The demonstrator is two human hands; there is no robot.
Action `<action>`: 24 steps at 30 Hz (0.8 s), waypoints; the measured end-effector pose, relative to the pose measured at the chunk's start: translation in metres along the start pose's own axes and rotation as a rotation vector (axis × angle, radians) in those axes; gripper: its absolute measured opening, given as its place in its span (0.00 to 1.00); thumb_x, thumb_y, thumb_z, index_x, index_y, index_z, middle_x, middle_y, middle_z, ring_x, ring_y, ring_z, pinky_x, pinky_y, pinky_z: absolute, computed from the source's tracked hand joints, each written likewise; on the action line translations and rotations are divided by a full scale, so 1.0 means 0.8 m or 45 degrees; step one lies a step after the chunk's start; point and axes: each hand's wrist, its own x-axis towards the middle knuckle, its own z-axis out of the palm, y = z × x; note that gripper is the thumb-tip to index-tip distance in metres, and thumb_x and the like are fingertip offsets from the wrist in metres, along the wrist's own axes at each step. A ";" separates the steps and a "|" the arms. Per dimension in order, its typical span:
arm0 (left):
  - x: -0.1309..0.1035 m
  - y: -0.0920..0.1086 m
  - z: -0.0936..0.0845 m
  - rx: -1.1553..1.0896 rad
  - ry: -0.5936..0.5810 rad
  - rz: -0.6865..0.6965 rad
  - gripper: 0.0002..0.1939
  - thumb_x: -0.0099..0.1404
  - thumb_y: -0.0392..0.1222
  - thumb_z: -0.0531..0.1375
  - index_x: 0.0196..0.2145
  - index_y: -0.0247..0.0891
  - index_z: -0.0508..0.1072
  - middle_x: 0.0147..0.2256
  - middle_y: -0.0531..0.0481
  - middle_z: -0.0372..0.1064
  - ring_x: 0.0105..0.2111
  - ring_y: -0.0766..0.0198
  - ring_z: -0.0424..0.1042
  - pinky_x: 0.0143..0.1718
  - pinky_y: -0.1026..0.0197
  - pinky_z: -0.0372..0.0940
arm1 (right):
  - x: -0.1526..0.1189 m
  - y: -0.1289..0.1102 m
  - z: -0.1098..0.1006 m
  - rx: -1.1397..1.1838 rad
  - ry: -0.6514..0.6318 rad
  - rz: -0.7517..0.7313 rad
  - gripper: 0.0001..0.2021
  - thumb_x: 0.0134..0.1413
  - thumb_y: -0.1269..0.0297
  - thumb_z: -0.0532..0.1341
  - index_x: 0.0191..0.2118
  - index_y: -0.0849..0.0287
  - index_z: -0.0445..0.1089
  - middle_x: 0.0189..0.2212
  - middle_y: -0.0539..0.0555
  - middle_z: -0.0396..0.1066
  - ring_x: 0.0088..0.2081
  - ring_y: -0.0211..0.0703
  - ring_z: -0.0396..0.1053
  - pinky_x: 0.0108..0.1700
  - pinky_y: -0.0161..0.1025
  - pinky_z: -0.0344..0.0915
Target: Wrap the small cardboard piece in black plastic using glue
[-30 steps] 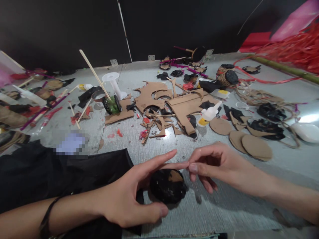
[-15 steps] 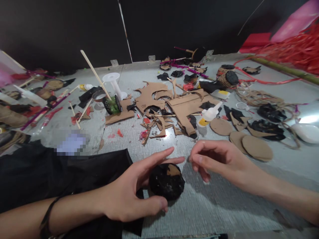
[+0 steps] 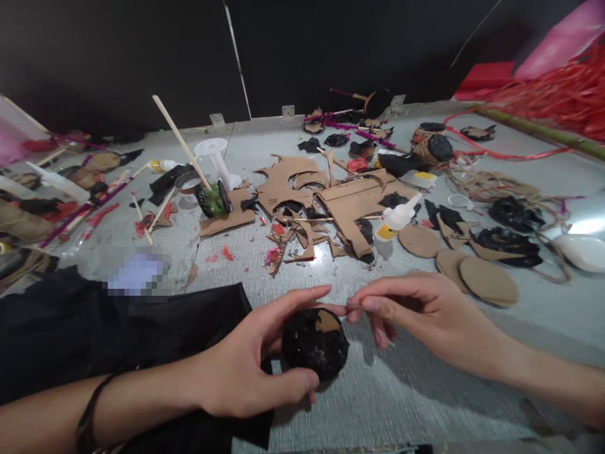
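Observation:
My left hand (image 3: pixel 258 362) curves round a cardboard disc wrapped in black plastic (image 3: pixel 316 350), its thumb along the near edge and fingers along the far edge. A patch of brown cardboard shows through at the top of the disc. My right hand (image 3: pixel 406 309) is just right of it, thumb and forefinger pinched together at a left fingertip. Whatever may be in that pinch is too small to make out. Black plastic sheet (image 3: pixel 198 309) lies under my left forearm.
Cut cardboard scraps (image 3: pixel 288 180) spread across the middle. Plain cardboard discs (image 3: pixel 489 280) and a glue bottle (image 3: pixel 397 217) are to the right. A spool with a stick (image 3: pixel 215 198) stands at left. Red plastic strands (image 3: pixel 553 101) pile up at the far right.
My right hand has moved left, bringing its pinched fingertips against a left fingertip. My left hand has drawn closer round the black-wrapped disc, which has barely shifted.

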 end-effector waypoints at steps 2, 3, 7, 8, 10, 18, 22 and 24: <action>0.000 0.000 0.000 -0.004 0.005 0.001 0.43 0.73 0.29 0.68 0.76 0.61 0.60 0.71 0.42 0.67 0.47 0.63 0.84 0.48 0.60 0.84 | 0.000 0.000 0.001 -0.004 0.018 -0.001 0.15 0.72 0.50 0.69 0.43 0.54 0.87 0.35 0.56 0.86 0.25 0.38 0.79 0.29 0.33 0.75; 0.000 0.000 0.000 0.000 0.009 0.002 0.43 0.73 0.29 0.68 0.76 0.61 0.60 0.71 0.42 0.67 0.47 0.63 0.84 0.48 0.60 0.84 | 0.000 0.000 0.001 -0.011 0.027 0.003 0.14 0.70 0.49 0.70 0.41 0.54 0.87 0.32 0.55 0.85 0.25 0.39 0.79 0.29 0.33 0.75; 0.001 0.001 0.003 0.076 0.033 0.030 0.43 0.72 0.29 0.68 0.76 0.58 0.59 0.73 0.40 0.65 0.47 0.63 0.85 0.47 0.60 0.84 | 0.000 -0.002 0.002 -0.026 0.046 0.056 0.15 0.56 0.49 0.80 0.29 0.54 0.85 0.23 0.52 0.81 0.21 0.39 0.75 0.25 0.35 0.72; 0.001 0.002 0.004 0.134 0.042 0.048 0.44 0.71 0.29 0.68 0.76 0.57 0.59 0.73 0.40 0.65 0.48 0.62 0.85 0.50 0.59 0.84 | -0.001 -0.002 0.002 -0.048 0.056 0.054 0.16 0.53 0.49 0.81 0.26 0.54 0.83 0.23 0.52 0.81 0.21 0.39 0.74 0.25 0.35 0.71; 0.000 0.003 0.006 0.307 0.067 0.098 0.45 0.69 0.28 0.68 0.76 0.53 0.59 0.72 0.40 0.67 0.55 0.56 0.84 0.58 0.54 0.82 | -0.003 -0.002 0.003 -0.130 0.077 0.017 0.19 0.51 0.49 0.82 0.23 0.54 0.79 0.21 0.51 0.79 0.22 0.39 0.74 0.25 0.35 0.70; -0.009 0.000 0.007 0.591 0.008 0.215 0.53 0.64 0.22 0.60 0.80 0.55 0.51 0.71 0.39 0.66 0.41 0.63 0.84 0.49 0.57 0.84 | 0.001 -0.002 0.000 -0.358 0.016 -0.312 0.11 0.76 0.60 0.64 0.45 0.52 0.86 0.29 0.50 0.84 0.26 0.38 0.79 0.32 0.35 0.72; -0.007 -0.009 0.010 0.654 0.128 0.307 0.48 0.69 0.24 0.58 0.79 0.57 0.53 0.74 0.37 0.61 0.38 0.64 0.82 0.42 0.60 0.84 | 0.001 0.000 0.000 -0.390 0.074 -0.358 0.10 0.74 0.61 0.65 0.44 0.52 0.86 0.30 0.50 0.84 0.28 0.39 0.80 0.34 0.35 0.74; -0.005 -0.012 0.012 0.722 0.187 0.357 0.47 0.71 0.24 0.58 0.79 0.57 0.53 0.75 0.38 0.61 0.44 0.60 0.84 0.43 0.60 0.84 | 0.000 0.000 -0.001 -0.397 0.114 -0.292 0.11 0.70 0.54 0.71 0.37 0.52 0.86 0.26 0.50 0.83 0.26 0.41 0.79 0.31 0.36 0.73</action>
